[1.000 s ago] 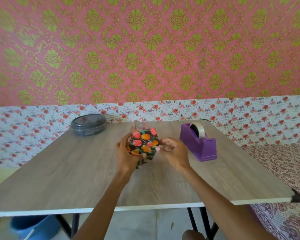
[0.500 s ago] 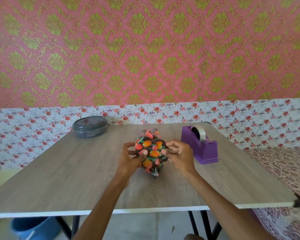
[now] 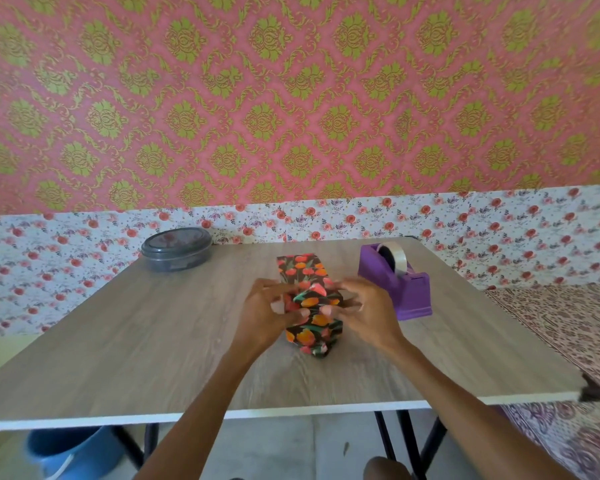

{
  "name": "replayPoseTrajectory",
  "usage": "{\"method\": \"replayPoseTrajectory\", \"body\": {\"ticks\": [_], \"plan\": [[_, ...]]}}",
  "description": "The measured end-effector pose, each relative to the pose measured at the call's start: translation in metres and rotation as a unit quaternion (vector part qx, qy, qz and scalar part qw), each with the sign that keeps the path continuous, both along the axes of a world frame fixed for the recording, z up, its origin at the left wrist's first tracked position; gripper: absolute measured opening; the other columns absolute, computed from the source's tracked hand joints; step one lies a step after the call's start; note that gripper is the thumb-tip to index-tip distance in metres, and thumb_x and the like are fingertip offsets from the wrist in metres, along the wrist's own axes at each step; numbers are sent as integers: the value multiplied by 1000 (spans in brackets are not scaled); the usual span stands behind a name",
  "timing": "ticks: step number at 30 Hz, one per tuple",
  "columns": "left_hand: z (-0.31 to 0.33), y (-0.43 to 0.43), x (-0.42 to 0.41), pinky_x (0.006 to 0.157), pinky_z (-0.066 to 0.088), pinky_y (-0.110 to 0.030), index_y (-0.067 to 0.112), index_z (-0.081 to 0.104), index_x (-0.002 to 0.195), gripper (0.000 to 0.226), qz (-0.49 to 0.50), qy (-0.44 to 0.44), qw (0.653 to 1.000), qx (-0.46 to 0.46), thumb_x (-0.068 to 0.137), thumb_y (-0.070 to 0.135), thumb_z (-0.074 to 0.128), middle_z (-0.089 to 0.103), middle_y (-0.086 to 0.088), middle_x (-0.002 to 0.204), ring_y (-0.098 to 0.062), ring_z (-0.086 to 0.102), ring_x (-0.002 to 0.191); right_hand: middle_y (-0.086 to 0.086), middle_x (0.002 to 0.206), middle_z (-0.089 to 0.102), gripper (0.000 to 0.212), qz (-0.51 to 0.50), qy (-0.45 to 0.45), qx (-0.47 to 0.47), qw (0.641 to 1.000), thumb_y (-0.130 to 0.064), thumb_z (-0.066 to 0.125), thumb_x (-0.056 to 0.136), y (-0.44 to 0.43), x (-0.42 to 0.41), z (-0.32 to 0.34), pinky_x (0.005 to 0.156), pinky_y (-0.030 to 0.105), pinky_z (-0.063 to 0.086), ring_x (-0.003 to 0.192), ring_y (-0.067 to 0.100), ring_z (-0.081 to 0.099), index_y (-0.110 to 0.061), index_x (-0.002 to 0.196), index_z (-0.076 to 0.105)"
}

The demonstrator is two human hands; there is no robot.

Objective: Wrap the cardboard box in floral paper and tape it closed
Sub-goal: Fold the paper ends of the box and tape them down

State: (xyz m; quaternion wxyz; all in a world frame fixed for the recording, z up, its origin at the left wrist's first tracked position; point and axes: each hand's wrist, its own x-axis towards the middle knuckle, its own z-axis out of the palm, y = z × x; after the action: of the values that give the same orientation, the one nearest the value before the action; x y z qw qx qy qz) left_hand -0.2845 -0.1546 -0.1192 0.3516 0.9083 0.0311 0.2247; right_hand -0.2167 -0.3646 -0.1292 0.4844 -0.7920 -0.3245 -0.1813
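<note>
Clearly, both your left hand (image 3: pixel 265 315) and right hand (image 3: pixel 369 315) gripped the wrapped box (image 3: pixel 305 271); loosening early risked folds springing open.

I can read no word or number anywhere, and the pale label (image 3: pixel 178 267) on the grey lidded container (image 3: pixel 176 249), left of the tape dispenser (image 3: pixel 395 282), is too blurred.

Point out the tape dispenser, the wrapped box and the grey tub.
tape dispenser (image 3: pixel 413 294), head view, on its purple side wall.
wrapped box (image 3: pixel 302 268), head view, on its far top face.
grey tub (image 3: pixel 175 241), head view, on its lid.
</note>
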Motion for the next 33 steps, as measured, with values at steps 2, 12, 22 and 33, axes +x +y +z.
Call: {"method": "replayPoseTrajectory", "body": {"ticks": [2, 12, 22, 33], "plan": [[1, -8, -6, 86, 39, -18, 36, 72, 112, 39, -15, -68, 995, 72, 75, 37, 82, 52, 16, 118, -5, 47, 108, -14, 114, 65, 49, -29, -45, -20, 998, -50, 84, 68, 0, 2, -1, 78, 22, 58, 104, 2, 62, -22, 108, 77], [-10, -11, -12, 63, 53, -23, 19, 79, 92, 29, -50, -221, 958, 177, 71, 1, 84, 70, 6, 86, -12, 61, 77, -8, 84, 72, 29, -4, -223, -84, 971, 3, 86, 62, 4, 3, 6, 58, 33, 56, 75, 12, 63, -18, 80, 79], [-21, -8, -18, 57, 50, -26, 15, 78, 95, 12, -53, -314, 899, 299, 83, 13, 77, 64, 0, 84, -16, 58, 81, -1, 91, 69, 17, 9, -317, -102, 943, 5, 79, 72, 3, -5, -4, 59, 37, 53, 83, 25, 63, -10, 75, 74], [-21, -11, -28, 63, 53, -27, 18, 77, 95, 17, -49, -326, 874, 358, 79, 23, 81, 68, 0, 88, -18, 62, 86, 0, 100, 73, 16, 13, -339, -139, 930, -4, 81, 76, -5, -8, -2, 70, 34, 56, 87, 21, 64, -11, 89, 78]]}}
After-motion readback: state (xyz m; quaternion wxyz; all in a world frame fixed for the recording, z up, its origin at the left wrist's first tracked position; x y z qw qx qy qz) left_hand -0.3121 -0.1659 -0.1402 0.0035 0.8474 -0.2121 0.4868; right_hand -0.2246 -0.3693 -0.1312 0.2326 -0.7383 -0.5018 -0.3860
